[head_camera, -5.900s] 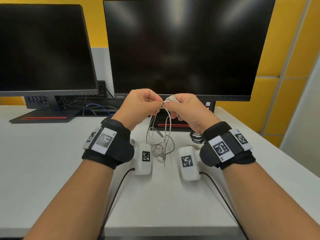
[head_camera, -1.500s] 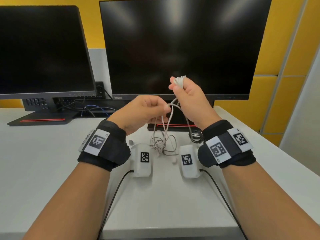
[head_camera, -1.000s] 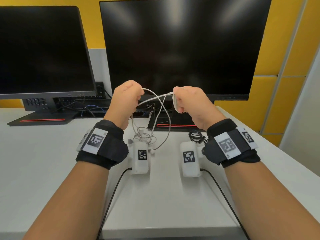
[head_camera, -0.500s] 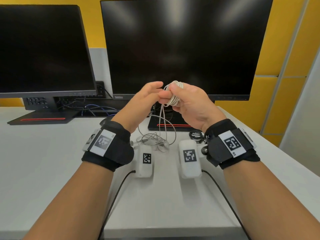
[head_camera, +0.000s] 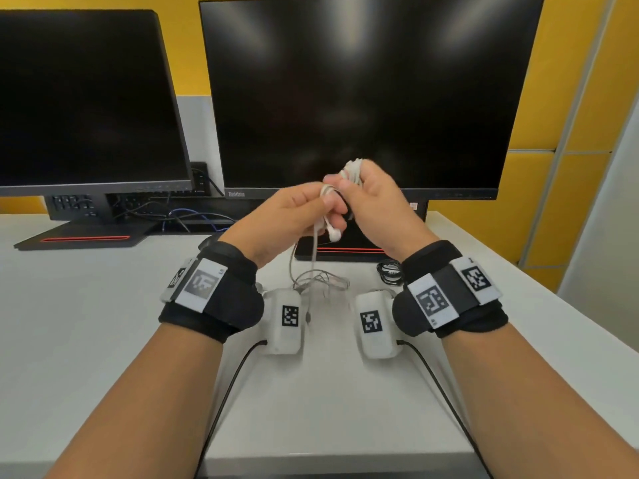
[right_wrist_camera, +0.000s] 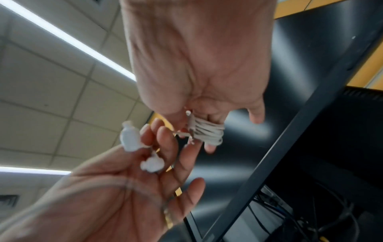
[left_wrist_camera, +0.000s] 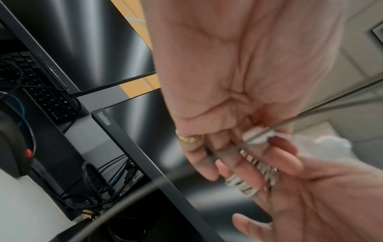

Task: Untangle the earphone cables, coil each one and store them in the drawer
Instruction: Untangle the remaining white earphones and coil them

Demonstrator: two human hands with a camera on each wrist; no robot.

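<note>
Head view: at centre frame, in front of the large monitor [head_camera: 352, 95], the right hand [head_camera: 377, 205] holds a white earphone cable [head_camera: 352, 169] coiled round its fingers, while the left hand [head_camera: 294, 216] pinches the loose end, an earbud [head_camera: 334, 234] dangling below. A grey cable tangle [head_camera: 318, 280] lies on the white surface [head_camera: 86, 323] beneath; a black cable bundle [head_camera: 390, 272] sits right of it.

Left wrist view: lower right, left fingers [left_wrist_camera: 207, 165], curled, meet the coil [left_wrist_camera: 244, 185].

Right wrist view: centre, white turns [right_wrist_camera: 207, 131] wrap two right fingers [right_wrist_camera: 209, 147]; the left hand's fingertips [right_wrist_camera: 163, 135] pinch the strand, earbuds [right_wrist_camera: 152, 164] beside them.
</note>
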